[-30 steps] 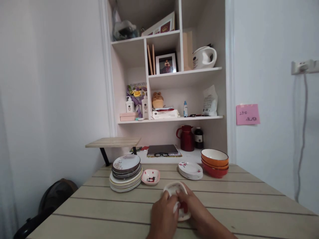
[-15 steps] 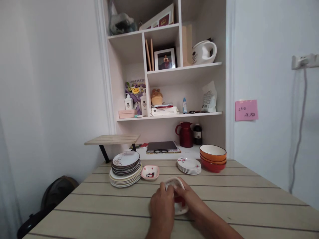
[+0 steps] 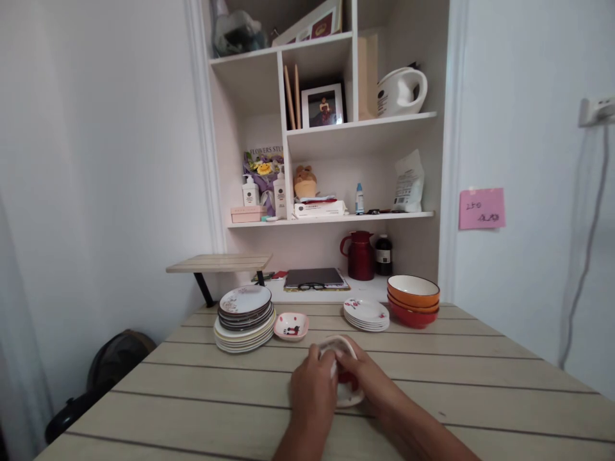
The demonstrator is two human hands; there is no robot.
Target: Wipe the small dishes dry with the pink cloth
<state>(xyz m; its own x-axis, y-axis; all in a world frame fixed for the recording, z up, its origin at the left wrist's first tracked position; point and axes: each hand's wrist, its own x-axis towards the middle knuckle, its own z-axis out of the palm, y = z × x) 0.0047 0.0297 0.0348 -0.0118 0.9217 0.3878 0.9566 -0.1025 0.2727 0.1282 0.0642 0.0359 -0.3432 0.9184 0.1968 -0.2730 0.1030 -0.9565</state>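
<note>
A small white dish (image 3: pixel 344 402) with red and dark patterning inside is tilted up between my two hands, near the middle front of the table. My right hand (image 3: pixel 361 370) grips it by its right side, with the thumb over the inner face. Curled fingers of my left hand (image 3: pixel 313 383) press into the dish from the left. A bit of white shows at those fingertips, too small to identify. A similar square dish (image 3: pixel 291 326) with pink spots and a dark-and-red figure rests on the table beyond.
To the left stands a tall stack of plates (image 3: pixel 245 320). Small flowered plates (image 3: pixel 366 314) are stacked behind my hands, beside nested orange and red bowls (image 3: pixel 413 301). A raised wooden stand (image 3: pixel 218 262) is at the table's back left. Behind, shelves hold a red jug (image 3: pixel 360 256) and a dark bottle (image 3: pixel 383 256).
The view has shifted slightly, so the background sits a little differently. Both hands keep their hold at the tilted dish, with the left fingers moved only slightly against it.
</note>
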